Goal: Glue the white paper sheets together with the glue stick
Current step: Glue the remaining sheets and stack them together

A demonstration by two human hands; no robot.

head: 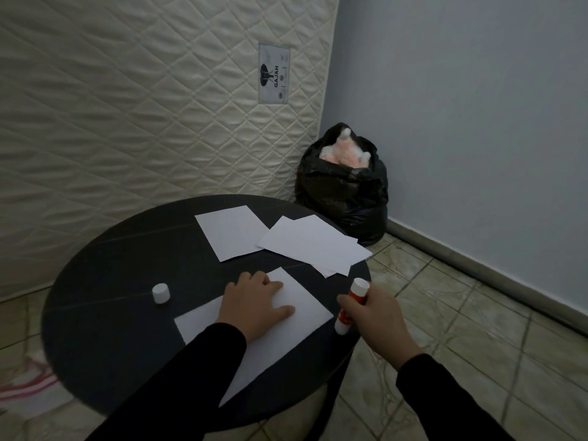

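A white paper sheet (286, 342) lies near the front of the round black table (105, 313). My left hand (256, 305) rests flat on it, fingers spread. At the sheet's right edge, my right hand (375, 316) grips a red and white glue stick (351, 303), tilted, with its lower end close to the table's rim. The stick's white cap (161, 293) stands alone on the table to the left. Farther back lie a single white sheet (230, 232) and an overlapping pile of white sheets (313, 245).
A quilted mattress (143, 106) leans upright behind the table. A black bag (343, 183) holding something pink and fluffy sits in the corner by the blue wall. Tiled floor (461, 329) spreads to the right; striped cloth (28, 380) lies at the lower left.
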